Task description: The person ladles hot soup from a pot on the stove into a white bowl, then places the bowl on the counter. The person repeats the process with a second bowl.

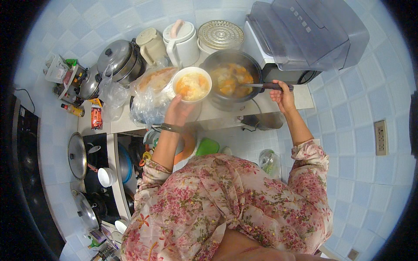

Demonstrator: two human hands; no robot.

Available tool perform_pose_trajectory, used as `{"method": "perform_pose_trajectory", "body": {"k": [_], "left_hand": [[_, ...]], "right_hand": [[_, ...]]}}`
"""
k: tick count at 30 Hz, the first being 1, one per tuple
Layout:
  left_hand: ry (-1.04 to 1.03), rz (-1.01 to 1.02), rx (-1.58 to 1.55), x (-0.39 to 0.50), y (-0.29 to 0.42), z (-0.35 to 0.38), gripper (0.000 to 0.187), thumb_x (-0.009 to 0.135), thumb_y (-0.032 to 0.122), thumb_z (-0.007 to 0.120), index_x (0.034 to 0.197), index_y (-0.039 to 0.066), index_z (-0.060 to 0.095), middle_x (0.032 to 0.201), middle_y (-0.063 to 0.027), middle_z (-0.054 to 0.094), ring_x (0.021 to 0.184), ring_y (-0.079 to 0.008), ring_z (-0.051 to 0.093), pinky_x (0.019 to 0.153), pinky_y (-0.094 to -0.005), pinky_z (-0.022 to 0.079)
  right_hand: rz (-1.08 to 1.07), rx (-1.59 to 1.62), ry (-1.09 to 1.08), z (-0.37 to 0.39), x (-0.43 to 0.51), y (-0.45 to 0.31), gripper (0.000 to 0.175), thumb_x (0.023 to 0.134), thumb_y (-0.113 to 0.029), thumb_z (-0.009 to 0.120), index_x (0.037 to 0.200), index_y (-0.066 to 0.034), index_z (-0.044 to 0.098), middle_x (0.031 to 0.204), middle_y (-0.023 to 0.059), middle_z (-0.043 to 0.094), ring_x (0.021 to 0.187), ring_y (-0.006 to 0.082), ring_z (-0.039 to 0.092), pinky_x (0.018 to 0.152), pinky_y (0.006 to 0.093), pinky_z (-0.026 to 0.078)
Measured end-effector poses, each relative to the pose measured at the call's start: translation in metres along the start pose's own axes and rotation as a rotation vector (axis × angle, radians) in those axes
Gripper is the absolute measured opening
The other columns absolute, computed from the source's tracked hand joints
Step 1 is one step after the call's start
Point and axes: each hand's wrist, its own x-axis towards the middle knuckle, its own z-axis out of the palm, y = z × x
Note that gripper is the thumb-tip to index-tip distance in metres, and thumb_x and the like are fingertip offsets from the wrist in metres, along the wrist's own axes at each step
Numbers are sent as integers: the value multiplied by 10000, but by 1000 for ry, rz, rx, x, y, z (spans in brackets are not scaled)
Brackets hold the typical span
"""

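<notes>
My left hand [179,112] holds a white bowl [175,72] from below and the side. In the bowl is pale food with orange chunks in liquid. Just right of it stands a dark round pot [255,65] of similar pale and orange food, with steam over it. My right hand [282,97] grips the dark handle of a ladle [271,85] at the pot's right. The ladle's metal shaft reaches over the rim, and its head is hidden in the food.
Behind the pot stand a metal steamer rack [221,34], a white lidded jug [184,42] and a beige jug [151,45]. Plastic bags [148,104] lie left of the bowl. A microwave-like appliance [277,73] under a translucent cover [313,36] stands right. Stacked white bowls [106,177] sit by the stove.
</notes>
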Motion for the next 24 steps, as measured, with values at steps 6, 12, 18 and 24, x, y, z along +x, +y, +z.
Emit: {"method": "perform_pose_trajectory", "body": {"k": [6, 12, 18, 24], "left_hand": [[10, 17, 8, -3, 0, -1, 536, 800, 211, 631, 1229, -5, 393, 1211, -165, 457, 1131, -325, 486, 922, -476, 460], [-16, 0, -12, -3, -1, -5, 537, 797, 215, 634, 1227, -7, 401, 1204, -161, 466, 1126, -320, 489, 915, -466, 469], [-16, -9, 5, -3, -3, -8, 523, 800, 215, 632, 1222, -6, 414, 1192, -158, 480, 1123, -314, 491, 913, -464, 468], [-26, -22, -39, -6, -7, -4, 488, 810, 195, 621, 1210, 2, 416, 1203, -151, 464, 1133, -315, 481, 930, -491, 446]], "right_hand": [[14, 92, 40, -3, -1, -3, 329, 875, -320, 505, 1044, -46, 574, 653, 89, 631, 514, 130, 595, 467, 209, 487], [-9, 107, 52, 4, -6, -14, 323, 877, -316, 503, 1029, -40, 578, 646, 88, 626, 510, 125, 590, 459, 206, 483], [-61, 80, 69, 14, -16, -32, 313, 879, -308, 503, 1017, -38, 583, 644, 100, 618, 506, 126, 583, 450, 209, 483], [-83, 78, 75, 25, -28, -56, 309, 876, -293, 503, 996, -21, 587, 633, 108, 612, 490, 135, 576, 440, 212, 476]]}}
